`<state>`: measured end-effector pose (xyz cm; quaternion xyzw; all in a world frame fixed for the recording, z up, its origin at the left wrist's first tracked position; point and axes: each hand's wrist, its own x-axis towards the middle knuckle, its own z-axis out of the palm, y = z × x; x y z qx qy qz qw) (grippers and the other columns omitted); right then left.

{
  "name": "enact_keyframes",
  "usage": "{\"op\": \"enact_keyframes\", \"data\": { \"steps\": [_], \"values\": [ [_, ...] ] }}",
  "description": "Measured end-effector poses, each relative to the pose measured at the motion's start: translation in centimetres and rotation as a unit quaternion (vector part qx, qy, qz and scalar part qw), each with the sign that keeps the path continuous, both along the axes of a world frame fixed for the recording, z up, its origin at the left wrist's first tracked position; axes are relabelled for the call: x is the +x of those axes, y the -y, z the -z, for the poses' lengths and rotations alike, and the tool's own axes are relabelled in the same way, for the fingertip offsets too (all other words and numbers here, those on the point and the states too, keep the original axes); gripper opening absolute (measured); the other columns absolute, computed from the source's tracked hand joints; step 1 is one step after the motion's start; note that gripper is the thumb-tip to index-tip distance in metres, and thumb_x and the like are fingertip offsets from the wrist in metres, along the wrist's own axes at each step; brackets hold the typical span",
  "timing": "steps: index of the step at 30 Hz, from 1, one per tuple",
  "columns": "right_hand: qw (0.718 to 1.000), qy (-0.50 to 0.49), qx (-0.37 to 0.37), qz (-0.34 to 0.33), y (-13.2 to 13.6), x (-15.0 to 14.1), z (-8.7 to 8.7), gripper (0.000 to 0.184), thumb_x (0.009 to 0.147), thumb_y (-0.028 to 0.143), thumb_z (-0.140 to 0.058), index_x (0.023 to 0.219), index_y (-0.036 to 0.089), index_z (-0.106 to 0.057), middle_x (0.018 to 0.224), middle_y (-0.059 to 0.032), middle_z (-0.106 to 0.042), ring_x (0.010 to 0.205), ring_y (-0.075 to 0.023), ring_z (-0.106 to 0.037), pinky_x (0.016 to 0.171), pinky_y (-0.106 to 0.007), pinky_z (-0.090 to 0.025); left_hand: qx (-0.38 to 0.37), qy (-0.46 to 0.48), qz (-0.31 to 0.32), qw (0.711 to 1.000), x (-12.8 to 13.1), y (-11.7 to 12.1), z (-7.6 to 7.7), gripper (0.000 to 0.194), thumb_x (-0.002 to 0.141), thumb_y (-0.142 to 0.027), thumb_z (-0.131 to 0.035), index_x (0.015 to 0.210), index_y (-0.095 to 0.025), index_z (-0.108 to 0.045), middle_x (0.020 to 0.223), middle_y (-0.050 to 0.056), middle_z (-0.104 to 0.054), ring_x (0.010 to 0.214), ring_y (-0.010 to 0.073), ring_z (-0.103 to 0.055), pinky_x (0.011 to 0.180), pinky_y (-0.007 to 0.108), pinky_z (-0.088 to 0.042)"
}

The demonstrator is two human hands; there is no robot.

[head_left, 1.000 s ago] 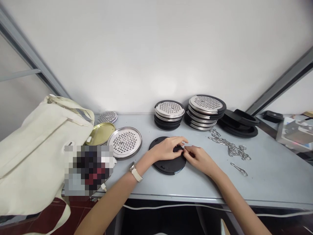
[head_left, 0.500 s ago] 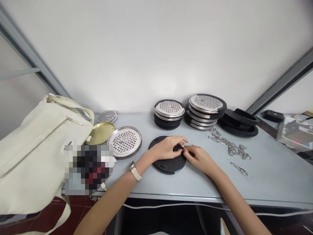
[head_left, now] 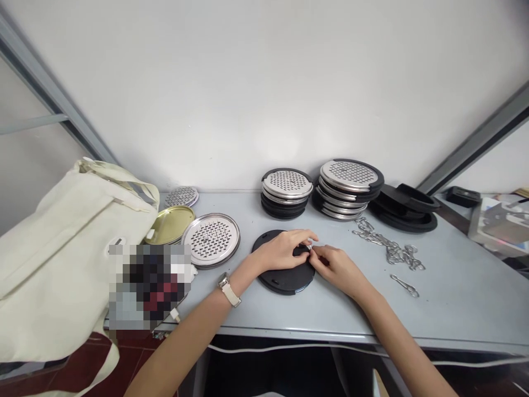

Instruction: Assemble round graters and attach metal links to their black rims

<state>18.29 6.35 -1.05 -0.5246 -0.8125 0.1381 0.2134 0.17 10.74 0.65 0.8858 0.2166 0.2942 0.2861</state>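
Observation:
A black round disc [head_left: 285, 278] with small slots lies flat on the table, the middle of its top covered by my left hand [head_left: 283, 249]. That hand presses on it, with its curled fingers gripping at the right edge. My right hand [head_left: 334, 266] is closed there, thumb and forefinger pinching a small shiny metal clip [head_left: 309, 247]. Most of the clip is hidden by the fingers of both hands. Right of the hands lie several loose metal snap hooks [head_left: 394, 251] in a heap, and a single snap hook [head_left: 405, 285] apart from them.
Behind the disc stand two stacks of round graters with black rims, a shorter stack [head_left: 287, 190] and a taller stack [head_left: 349, 187]. Black round bowls [head_left: 405, 212] are at the right. Leftward lie a metal grater disc [head_left: 210, 240], gold lids [head_left: 170, 226] and a cream bag [head_left: 70, 242].

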Motion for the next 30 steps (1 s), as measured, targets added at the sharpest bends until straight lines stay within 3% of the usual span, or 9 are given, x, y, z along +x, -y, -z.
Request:
{"op": "enact_keyframes", "data": {
  "steps": [23, 30],
  "values": [
    [0.999, -0.001, 0.043, 0.007, -0.10, 0.18, 0.33, 0.032, 0.097, 0.032, -0.028, 0.079, 0.019, -0.052, 0.067, -0.0056, -0.058, 0.063, -0.0185, -0.054, 0.062, -0.029, -0.039, 0.020, -0.011, -0.001, 1.000, -0.02, 0.00, 0.01, 0.035, 0.079, -0.007, -0.050, 0.113, -0.017, -0.050, 0.103, 0.006, -0.060, 0.093, 0.0158, -0.059, 0.087, 0.028, -0.046],
    [0.999, 0.000, 0.046, 0.013, -0.08, 0.23, 0.19, 0.033, 0.096, 0.034, -0.029, 0.078, 0.019, -0.052, 0.066, -0.0051, -0.058, 0.060, -0.0176, -0.055, 0.058, -0.028, -0.038, 0.028, 0.002, 0.004, 1.000, 0.03, -0.12, 0.19, 0.036, 0.079, -0.006, -0.050, 0.113, -0.016, -0.050, 0.103, 0.007, -0.060, 0.092, 0.0160, -0.058, 0.086, 0.028, -0.046]
  ]
}}
